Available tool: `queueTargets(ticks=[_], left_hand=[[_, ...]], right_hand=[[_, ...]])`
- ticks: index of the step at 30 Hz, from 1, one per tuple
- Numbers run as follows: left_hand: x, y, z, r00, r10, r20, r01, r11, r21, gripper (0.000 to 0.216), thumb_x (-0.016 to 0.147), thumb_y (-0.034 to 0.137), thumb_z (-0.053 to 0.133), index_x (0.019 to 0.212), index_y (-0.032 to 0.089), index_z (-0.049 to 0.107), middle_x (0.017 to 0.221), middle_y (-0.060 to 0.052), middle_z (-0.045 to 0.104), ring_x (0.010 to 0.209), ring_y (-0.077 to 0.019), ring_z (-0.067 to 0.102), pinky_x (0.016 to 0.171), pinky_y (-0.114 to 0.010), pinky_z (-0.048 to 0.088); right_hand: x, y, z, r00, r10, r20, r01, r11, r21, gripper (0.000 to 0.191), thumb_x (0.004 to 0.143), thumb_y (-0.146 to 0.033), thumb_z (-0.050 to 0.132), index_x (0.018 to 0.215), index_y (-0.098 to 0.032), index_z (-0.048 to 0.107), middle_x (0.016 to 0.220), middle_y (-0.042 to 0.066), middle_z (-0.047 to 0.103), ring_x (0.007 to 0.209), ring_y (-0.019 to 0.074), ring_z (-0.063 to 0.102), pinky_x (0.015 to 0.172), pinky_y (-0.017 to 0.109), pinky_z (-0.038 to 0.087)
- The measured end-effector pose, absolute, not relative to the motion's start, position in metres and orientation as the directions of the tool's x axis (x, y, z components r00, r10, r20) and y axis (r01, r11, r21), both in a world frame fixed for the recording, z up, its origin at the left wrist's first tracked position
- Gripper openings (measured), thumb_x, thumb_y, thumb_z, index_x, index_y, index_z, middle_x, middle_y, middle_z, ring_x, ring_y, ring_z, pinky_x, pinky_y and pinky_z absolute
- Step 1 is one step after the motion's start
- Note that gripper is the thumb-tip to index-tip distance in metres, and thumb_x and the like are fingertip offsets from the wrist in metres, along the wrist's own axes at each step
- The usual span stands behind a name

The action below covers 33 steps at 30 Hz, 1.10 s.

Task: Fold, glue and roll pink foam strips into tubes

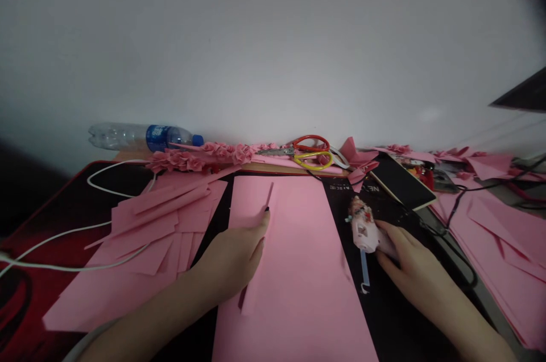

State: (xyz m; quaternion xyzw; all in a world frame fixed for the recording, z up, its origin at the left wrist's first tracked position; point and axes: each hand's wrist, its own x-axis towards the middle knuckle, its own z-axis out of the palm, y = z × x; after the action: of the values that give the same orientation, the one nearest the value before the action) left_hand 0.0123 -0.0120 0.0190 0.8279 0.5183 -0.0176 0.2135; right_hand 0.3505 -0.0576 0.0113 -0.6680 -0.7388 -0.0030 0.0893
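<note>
On the dark worktop (394, 325) lies a long pink sheet (309, 276). The left hand (232, 256) is over its left part; the right hand (405, 256) clasps a glue gun (364, 232) beside the sheet's right edge. A thin roll (251, 297) lies against the left hand; whether gripped, I cannot tell.

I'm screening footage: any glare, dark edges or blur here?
Head view: soft bright patch on the wall, right side; head view: pink sheet free of glare; head view: upper right corner dark; head view: bottle label too soft to read.
</note>
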Motion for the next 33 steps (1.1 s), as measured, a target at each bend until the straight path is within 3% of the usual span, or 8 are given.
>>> queueTargets(ticks=[9,14,18,21,23,24,28,33], left_hand=[[0.012,-0.014,0.02,0.462,0.859,-0.219,0.862,-0.377,0.339,0.055,0.094,0.022,0.03,0.148,0.016,0.022,0.087,-0.008,0.072,0.075,-0.0226,0.068,0.06,-0.028,0.041],[0.012,-0.012,0.018,0.462,0.859,-0.222,0.861,-0.375,0.343,0.057,0.093,0.022,0.032,0.148,0.015,0.023,0.081,-0.007,0.071,0.071,-0.0222,0.067,0.056,-0.027,0.04],[0.012,-0.012,0.017,0.474,0.857,-0.203,0.854,-0.391,0.343,0.056,0.093,0.023,0.03,0.148,0.013,0.024,0.083,-0.008,0.072,0.072,-0.0244,0.068,0.057,-0.029,0.041],[0.012,-0.013,0.017,0.488,0.851,-0.193,0.847,-0.407,0.343,0.055,0.093,0.022,0.029,0.148,0.012,0.024,0.086,-0.009,0.072,0.074,-0.0249,0.069,0.059,-0.029,0.043],[0.012,-0.013,0.018,0.492,0.849,-0.192,0.845,-0.412,0.342,0.055,0.094,0.022,0.028,0.147,0.013,0.025,0.088,-0.01,0.072,0.075,-0.0246,0.069,0.06,-0.029,0.044],[0.012,-0.013,0.02,0.495,0.847,-0.194,0.844,-0.414,0.342,0.054,0.094,0.021,0.028,0.147,0.013,0.025,0.089,-0.01,0.072,0.076,-0.0246,0.069,0.06,-0.029,0.045],[0.013,-0.01,0.03,0.527,0.822,-0.217,0.833,-0.448,0.324,0.054,0.094,0.019,0.029,0.148,0.014,0.025,0.093,-0.01,0.072,0.082,-0.0242,0.068,0.067,-0.029,0.047],[0.01,-0.004,0.032,0.552,0.801,-0.231,0.832,-0.509,0.223,0.063,0.091,0.017,0.038,0.15,0.02,0.018,0.083,-0.006,0.072,0.066,-0.0231,0.067,0.055,-0.027,0.044]], right_hand=[[0.367,-0.062,0.007,-0.034,0.996,0.079,0.999,0.031,0.04,0.041,0.087,-0.024,0.037,0.125,-0.016,0.05,0.11,0.015,0.064,0.097,0.0327,0.062,0.075,0.049,0.052],[0.365,-0.06,0.043,-0.134,0.982,0.13,0.982,0.149,-0.113,0.048,0.086,-0.031,0.046,0.132,-0.018,0.045,0.125,0.014,0.057,0.114,0.0306,0.054,0.09,0.047,0.048],[0.335,-0.043,0.09,-0.123,0.966,0.226,0.952,0.179,-0.248,0.036,0.088,-0.029,0.048,0.122,-0.02,0.054,0.118,0.012,0.062,0.106,0.026,0.06,0.087,0.04,0.05],[0.299,-0.023,0.107,-0.251,0.946,0.204,0.871,0.313,-0.379,0.026,0.088,-0.023,0.048,0.11,-0.024,0.062,0.105,0.006,0.068,0.091,0.0196,0.065,0.076,0.031,0.053],[0.272,-0.004,0.106,-0.391,0.912,0.128,0.805,0.406,-0.433,0.028,0.088,-0.016,0.048,0.111,-0.024,0.064,0.105,0.004,0.069,0.094,0.0178,0.065,0.079,0.029,0.052],[0.259,0.006,0.101,-0.45,0.879,0.16,0.762,0.471,-0.444,0.029,0.088,-0.013,0.047,0.109,-0.023,0.065,0.105,0.004,0.069,0.098,0.0175,0.064,0.084,0.03,0.05],[0.218,0.047,0.072,-0.718,0.673,0.178,0.562,0.712,-0.421,0.032,0.086,-0.001,0.046,0.103,-0.018,0.068,0.108,0.008,0.068,0.107,0.0188,0.059,0.092,0.033,0.045],[0.207,0.069,0.053,-0.777,0.623,0.089,0.558,0.748,-0.359,0.02,0.082,0.0,0.055,0.078,-0.013,0.07,0.083,0.008,0.067,0.082,0.0173,0.059,0.074,0.028,0.045]])
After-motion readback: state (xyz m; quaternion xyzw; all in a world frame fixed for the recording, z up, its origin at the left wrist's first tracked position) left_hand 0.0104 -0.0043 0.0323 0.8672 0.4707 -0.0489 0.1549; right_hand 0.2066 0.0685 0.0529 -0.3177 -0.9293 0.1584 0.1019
